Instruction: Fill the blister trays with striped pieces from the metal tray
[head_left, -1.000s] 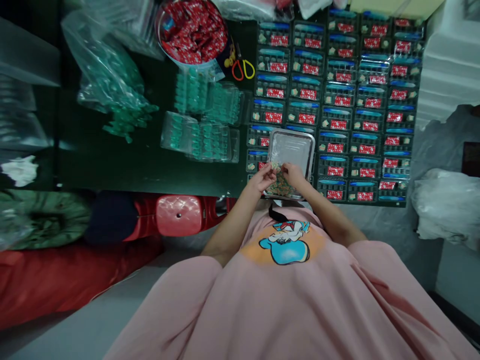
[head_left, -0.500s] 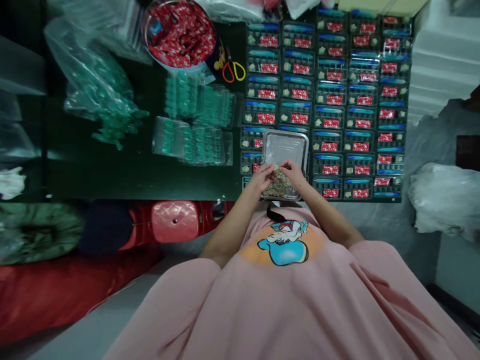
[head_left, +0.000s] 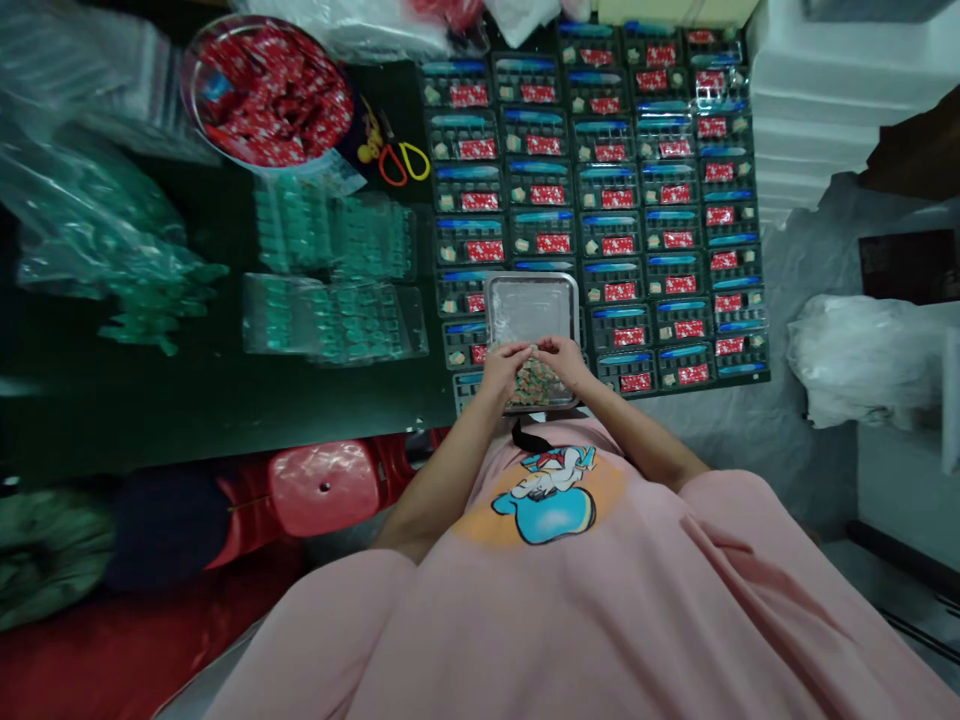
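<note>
A silver metal tray (head_left: 531, 300) lies at the table's near edge, partly over the rows of small packs. Small green and orange pieces (head_left: 534, 385) are heaped in its near half. My left hand (head_left: 506, 365) and my right hand (head_left: 562, 360) meet above the heap, fingertips close together. Both are closed in a pinch; what they hold is too small to make out. Around the tray stand several clear packs (head_left: 619, 292), each with a blue item, a red packet and a small pale piece.
At the left lie stacked clear trays of green pieces (head_left: 360, 320) and a plastic bag (head_left: 112, 210) spilling green pieces. Scissors (head_left: 403, 162) rest beside a round tub (head_left: 187, 100) of red packets. A red stool (head_left: 324, 488) stands below the table edge.
The camera view has turned and shifted, so the table contents appear further left and tilted. My hands remain over the tray, with their fingertips now closer together.
</note>
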